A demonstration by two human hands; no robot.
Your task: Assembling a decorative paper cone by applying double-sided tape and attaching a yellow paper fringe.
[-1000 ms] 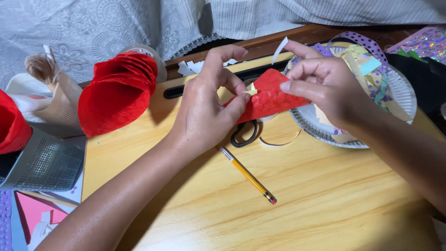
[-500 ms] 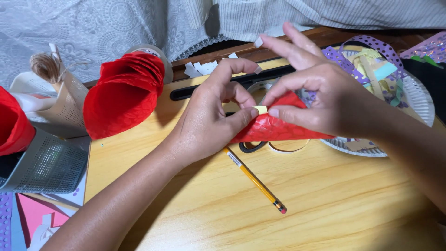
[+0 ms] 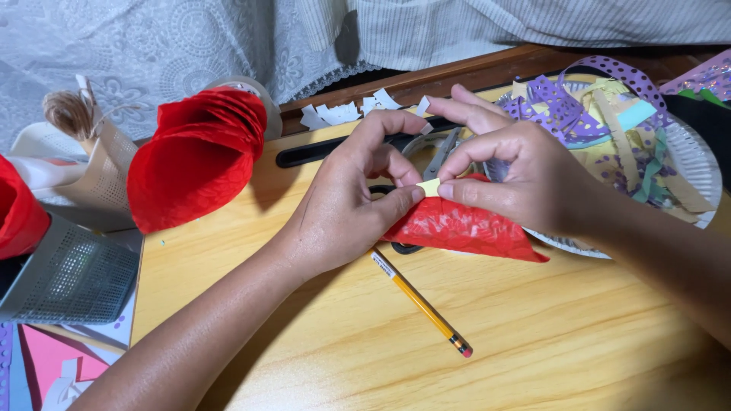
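Both hands have closed in, left hand (image 3: 343, 209) and right hand (image 3: 518, 179) pinching a pale tab (image 3: 429, 187) atop the red paper (image 3: 464, 232) between them; loosened fingertips could drop it.

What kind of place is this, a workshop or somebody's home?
Probably a home craft table: a paper plate heaped with paper scraps, a pencil on the wooden tabletop, and both hands pinching folded red paper. Lace cloth hangs behind.

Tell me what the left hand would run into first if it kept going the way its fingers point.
The left hand points right, toward the right hand. Their fingers already meet at the small yellow piece atop the red paper, so it would likely press into the right hand's fingers.
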